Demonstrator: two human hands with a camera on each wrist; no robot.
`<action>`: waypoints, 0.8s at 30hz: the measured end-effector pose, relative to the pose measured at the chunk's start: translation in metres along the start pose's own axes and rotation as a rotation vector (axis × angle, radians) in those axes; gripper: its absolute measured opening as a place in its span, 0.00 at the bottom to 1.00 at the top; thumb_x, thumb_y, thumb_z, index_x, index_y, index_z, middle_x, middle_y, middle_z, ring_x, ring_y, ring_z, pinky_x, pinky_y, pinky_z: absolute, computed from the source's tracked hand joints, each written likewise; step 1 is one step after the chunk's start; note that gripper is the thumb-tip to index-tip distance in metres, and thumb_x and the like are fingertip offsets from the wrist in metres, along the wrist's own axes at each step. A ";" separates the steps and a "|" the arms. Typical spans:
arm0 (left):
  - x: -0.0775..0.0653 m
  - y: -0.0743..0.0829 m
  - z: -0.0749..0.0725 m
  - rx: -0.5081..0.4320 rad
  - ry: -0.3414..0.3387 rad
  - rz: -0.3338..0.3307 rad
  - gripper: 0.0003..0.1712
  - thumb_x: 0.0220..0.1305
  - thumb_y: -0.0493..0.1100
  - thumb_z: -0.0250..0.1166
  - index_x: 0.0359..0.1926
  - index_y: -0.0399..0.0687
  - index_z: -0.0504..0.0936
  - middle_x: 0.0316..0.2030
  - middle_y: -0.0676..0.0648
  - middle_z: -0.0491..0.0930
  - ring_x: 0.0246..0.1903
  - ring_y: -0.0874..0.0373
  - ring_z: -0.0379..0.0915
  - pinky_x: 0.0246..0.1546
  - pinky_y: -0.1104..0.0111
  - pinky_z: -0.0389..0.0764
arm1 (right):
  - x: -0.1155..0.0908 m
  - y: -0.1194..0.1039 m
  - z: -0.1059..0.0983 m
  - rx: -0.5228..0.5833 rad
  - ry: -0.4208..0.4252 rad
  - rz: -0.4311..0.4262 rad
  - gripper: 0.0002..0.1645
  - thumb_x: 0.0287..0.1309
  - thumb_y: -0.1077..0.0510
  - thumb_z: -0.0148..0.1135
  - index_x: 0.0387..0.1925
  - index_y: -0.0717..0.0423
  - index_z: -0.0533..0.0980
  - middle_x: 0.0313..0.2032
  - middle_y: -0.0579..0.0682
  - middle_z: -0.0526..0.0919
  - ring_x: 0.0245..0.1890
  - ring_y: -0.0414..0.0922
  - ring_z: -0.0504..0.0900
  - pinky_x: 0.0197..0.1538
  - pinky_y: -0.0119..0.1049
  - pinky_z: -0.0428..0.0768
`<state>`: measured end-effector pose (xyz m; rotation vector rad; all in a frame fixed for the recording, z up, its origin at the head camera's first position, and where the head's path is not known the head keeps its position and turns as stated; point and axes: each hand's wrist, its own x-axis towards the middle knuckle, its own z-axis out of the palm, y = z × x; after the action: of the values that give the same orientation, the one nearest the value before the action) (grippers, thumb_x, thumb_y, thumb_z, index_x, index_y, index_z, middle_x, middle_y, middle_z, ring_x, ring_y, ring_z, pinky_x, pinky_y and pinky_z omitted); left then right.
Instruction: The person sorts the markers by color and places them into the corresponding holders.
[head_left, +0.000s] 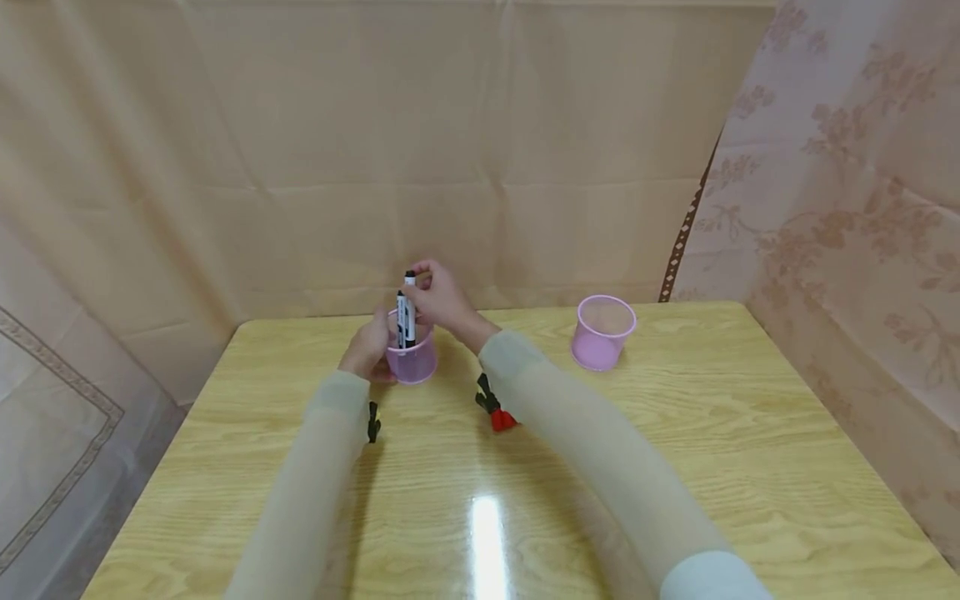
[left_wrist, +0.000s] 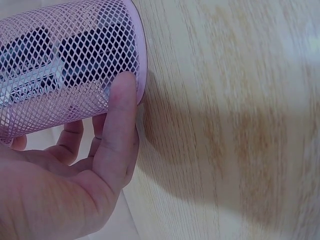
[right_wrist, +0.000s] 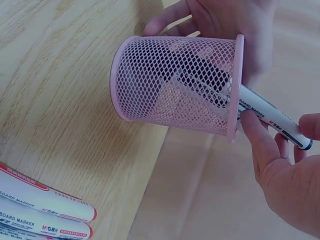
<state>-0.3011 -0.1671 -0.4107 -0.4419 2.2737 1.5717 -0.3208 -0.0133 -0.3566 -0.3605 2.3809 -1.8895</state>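
Observation:
A pink mesh pen cup (head_left: 415, 367) stands near the table's back edge. My left hand (head_left: 367, 343) holds it from the left side; in the left wrist view one digit presses the mesh near the base and the other fingers lie behind. My right hand (head_left: 446, 298) pinches a white whiteboard marker (right_wrist: 272, 117) with a dark end, which leans out over the rim. Beside it another white marker with a black tip (head_left: 401, 304) stands in the cup. Dark lower parts show through the mesh (left_wrist: 100, 55).
A second pink mesh cup (head_left: 597, 350) stands at the back right of the table (head_left: 675, 433). White markers with red labels (right_wrist: 45, 220) lie on the table, their red ends (head_left: 501, 419) partly behind the right sleeve. A beige curtain (head_left: 480, 150) hangs right behind the table.

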 end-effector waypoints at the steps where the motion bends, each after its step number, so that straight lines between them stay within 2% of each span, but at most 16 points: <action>1: 0.000 0.000 0.000 -0.003 -0.001 -0.002 0.49 0.73 0.73 0.22 0.66 0.38 0.66 0.59 0.32 0.69 0.49 0.40 0.74 0.45 0.53 0.84 | 0.001 0.000 0.000 -0.013 0.002 -0.001 0.21 0.70 0.62 0.61 0.61 0.60 0.70 0.45 0.58 0.77 0.38 0.48 0.79 0.43 0.48 0.86; 5: -0.001 0.001 -0.001 -0.017 -0.010 -0.001 0.49 0.74 0.72 0.22 0.66 0.38 0.66 0.60 0.32 0.69 0.51 0.40 0.73 0.47 0.53 0.83 | 0.002 0.001 -0.001 -0.051 0.005 -0.002 0.20 0.70 0.61 0.61 0.60 0.60 0.70 0.46 0.56 0.77 0.39 0.47 0.78 0.44 0.46 0.86; 9: -0.002 0.001 0.000 -0.015 -0.009 -0.006 0.48 0.74 0.72 0.23 0.65 0.38 0.66 0.60 0.33 0.70 0.52 0.40 0.73 0.47 0.53 0.83 | 0.001 0.001 -0.002 -0.052 0.006 -0.006 0.21 0.70 0.61 0.61 0.61 0.60 0.70 0.45 0.56 0.77 0.40 0.47 0.77 0.45 0.49 0.86; 13: -0.001 0.001 0.000 -0.013 -0.010 -0.006 0.48 0.74 0.71 0.23 0.65 0.38 0.66 0.59 0.32 0.70 0.50 0.40 0.74 0.45 0.53 0.84 | -0.002 0.004 -0.001 -0.055 -0.001 -0.013 0.20 0.70 0.63 0.61 0.60 0.59 0.70 0.45 0.58 0.76 0.38 0.47 0.77 0.42 0.49 0.86; 24: 0.002 0.002 0.000 -0.005 0.001 -0.009 0.44 0.74 0.70 0.24 0.60 0.40 0.68 0.60 0.34 0.69 0.51 0.40 0.73 0.43 0.53 0.85 | -0.005 0.005 0.002 -0.108 -0.013 0.001 0.19 0.68 0.61 0.63 0.58 0.59 0.72 0.45 0.56 0.79 0.40 0.48 0.80 0.36 0.34 0.85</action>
<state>-0.3035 -0.1671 -0.4100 -0.4539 2.2662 1.5737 -0.3164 -0.0128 -0.3624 -0.3774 2.4804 -1.7571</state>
